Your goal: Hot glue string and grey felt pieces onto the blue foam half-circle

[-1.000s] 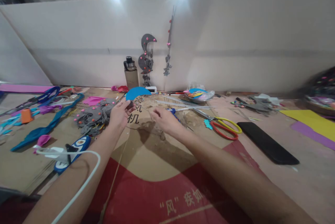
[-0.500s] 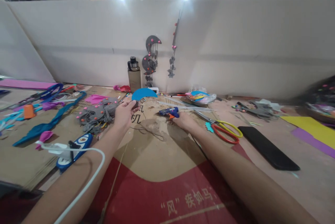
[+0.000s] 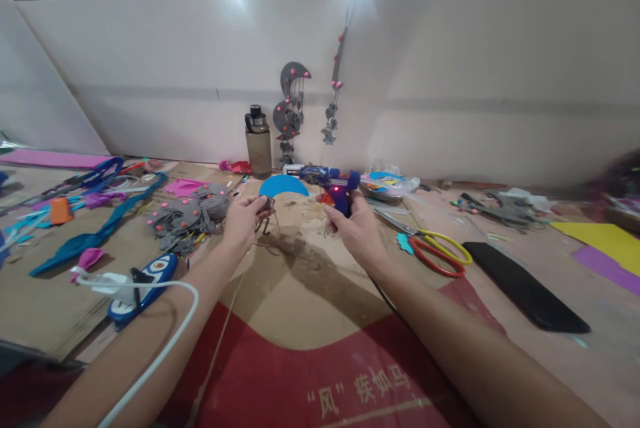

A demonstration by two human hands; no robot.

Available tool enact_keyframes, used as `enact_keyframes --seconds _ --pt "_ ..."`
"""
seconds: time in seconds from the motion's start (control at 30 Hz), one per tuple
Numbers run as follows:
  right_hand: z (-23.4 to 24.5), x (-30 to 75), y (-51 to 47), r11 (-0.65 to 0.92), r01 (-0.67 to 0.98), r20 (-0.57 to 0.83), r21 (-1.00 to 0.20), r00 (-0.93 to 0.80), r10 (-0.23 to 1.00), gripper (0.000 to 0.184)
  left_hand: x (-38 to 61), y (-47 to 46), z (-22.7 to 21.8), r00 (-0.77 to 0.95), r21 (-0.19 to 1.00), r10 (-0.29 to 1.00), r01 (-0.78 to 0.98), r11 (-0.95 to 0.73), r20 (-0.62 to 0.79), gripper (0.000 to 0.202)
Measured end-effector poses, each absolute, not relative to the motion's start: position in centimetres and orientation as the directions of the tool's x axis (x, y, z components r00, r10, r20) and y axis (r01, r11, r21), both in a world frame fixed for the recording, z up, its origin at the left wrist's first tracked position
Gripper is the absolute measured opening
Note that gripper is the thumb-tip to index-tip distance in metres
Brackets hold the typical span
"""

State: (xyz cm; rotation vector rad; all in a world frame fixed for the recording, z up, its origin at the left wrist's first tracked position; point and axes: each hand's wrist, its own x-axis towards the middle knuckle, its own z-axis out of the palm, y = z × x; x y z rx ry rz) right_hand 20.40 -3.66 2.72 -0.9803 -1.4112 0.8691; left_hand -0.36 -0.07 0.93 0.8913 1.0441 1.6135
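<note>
My right hand (image 3: 359, 228) is wrapped round the handle of a blue hot glue gun (image 3: 345, 181), lifted over the cardboard with its nozzle pointing left and a small red light lit. In my left hand (image 3: 244, 218) a small dark grey piece (image 3: 268, 203) is pinched between thumb and fingers; a thin cord seems to hang from it. Just beyond that hand lies a blue rounded sheet (image 3: 284, 185). Grey cord and felt shapes with pink beads (image 3: 187, 215) are heaped left of my left hand.
Scissors with red and yellow handles (image 3: 437, 265) and a black flat case (image 3: 525, 288) lie right. A bottle (image 3: 259, 151) stands near the white panel (image 3: 450, 68), where grey moon ornaments (image 3: 295, 78) hang. A blue-and-white power strip (image 3: 143, 291) with a white cable sits left.
My right hand has raised the glue gun off the cardboard and turned it upright. My left hand still pinches the grey piece, shifted slightly.
</note>
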Motion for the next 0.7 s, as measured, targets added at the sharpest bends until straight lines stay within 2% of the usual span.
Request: enact_keyframes --seconds 0.1,0.2,0.37,0.7 --pt "2.5 20.0 -4.0 0.429 0.258 0.430 -0.866 -0.056 0.901 0.025 -0.1 0.0 0.5 -0.230 0.943 0.971 -0.303 -0.139 0.070 0.027" --pt "2.1 19.8 -4.2 0.486 0.405 0.495 -0.774 -0.089 0.864 0.028 0.2 -0.1 0.2 -0.212 0.955 0.974 -0.264 -0.133 0.077 0.030" --pt "1.7 19.9 -4.5 0.470 0.570 0.462 -0.674 -0.172 0.870 0.032 0.9 -0.7 0.5 -0.209 0.974 0.975 -0.194 -0.120 0.079 0.030" --pt "1.2 19.7 -4.6 0.432 0.648 0.422 -0.628 -0.184 0.888 0.030 1.3 -1.3 0.9 -0.186 0.978 0.980 -0.182 -0.104 0.070 0.033"
